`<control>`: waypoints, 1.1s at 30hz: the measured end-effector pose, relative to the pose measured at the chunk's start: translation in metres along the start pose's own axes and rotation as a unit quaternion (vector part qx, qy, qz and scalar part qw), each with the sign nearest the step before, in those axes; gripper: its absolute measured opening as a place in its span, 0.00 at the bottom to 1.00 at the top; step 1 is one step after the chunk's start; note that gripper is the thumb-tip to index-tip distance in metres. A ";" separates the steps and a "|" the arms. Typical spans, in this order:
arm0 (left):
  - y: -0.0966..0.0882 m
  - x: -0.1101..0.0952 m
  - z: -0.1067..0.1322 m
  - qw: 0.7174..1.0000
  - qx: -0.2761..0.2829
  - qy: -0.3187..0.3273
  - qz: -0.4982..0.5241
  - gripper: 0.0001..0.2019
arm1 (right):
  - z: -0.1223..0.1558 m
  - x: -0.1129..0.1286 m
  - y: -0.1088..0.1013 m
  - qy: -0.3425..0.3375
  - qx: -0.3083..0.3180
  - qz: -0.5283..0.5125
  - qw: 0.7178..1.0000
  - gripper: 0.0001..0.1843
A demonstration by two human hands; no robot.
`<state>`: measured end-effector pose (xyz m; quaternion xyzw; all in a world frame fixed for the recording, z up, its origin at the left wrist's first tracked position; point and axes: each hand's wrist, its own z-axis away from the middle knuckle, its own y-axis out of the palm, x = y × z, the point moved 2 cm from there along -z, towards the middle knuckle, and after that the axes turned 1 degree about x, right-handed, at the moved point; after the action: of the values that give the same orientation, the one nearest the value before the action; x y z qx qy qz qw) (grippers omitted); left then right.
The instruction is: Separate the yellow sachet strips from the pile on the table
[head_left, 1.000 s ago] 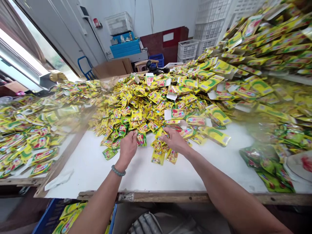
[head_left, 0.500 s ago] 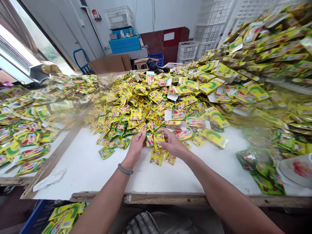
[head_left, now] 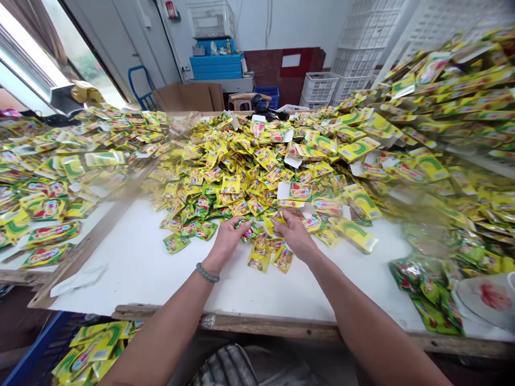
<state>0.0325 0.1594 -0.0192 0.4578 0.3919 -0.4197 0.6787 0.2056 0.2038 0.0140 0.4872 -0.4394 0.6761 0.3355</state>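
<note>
Since 1 s ago my L hand (head_left: 226,242) has come in closer to my R hand (head_left: 296,237). L's pinching a green pkt (head_left: 248,232), R's got a yellow pkt (head_left: 270,224) btwn fingertips, both at the near edge of the big pile (head_left: 230,185); loose sachets (head_left: 258,260) lie just below on the white tabletop (head_left: 161,281).

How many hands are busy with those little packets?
2: the left hand holds a green packet, and the right hand holds a yellow packet, both before the big heap. No other hands show.
</note>
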 end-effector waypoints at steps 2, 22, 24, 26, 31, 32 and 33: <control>-0.001 0.001 0.000 1.000 -0.002 0.001 0.002 0.17 | 0.002 0.004 -0.001 0.016 0.009 -0.012 1.000 0.20; 0.021 -0.011 0.014 0.985 -0.011 -0.046 0.165 0.16 | 0.013 0.020 0.021 0.036 -0.046 0.031 0.998 0.23; 0.021 -0.009 0.013 0.984 -0.015 -0.036 0.174 0.15 | 0.015 0.023 0.023 0.049 -0.012 0.035 0.998 0.27; 0.021 -0.009 0.012 0.985 -0.005 -0.033 0.167 0.14 | 0.016 0.027 0.022 0.047 -0.014 0.069 0.996 0.25; 0.014 -0.013 0.009 0.998 0.005 0.004 0.069 0.20 | 0.017 0.045 -0.010 -0.095 -0.097 0.117 0.984 0.16; 0.011 -0.014 0.007 0.999 0.000 0.025 0.028 0.22 | 0.017 0.048 -0.022 -0.133 -0.121 0.149 0.972 0.14; 0.008 -0.014 0.005 0.999 -0.006 0.046 -0.022 0.24 | 0.016 0.050 -0.033 -0.163 -0.148 0.194 0.956 0.12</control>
<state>0.0362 0.1594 -0.0024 0.4639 0.4355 -0.4104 0.6533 0.2253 0.2036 0.0726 0.4412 -0.6691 0.5671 0.1901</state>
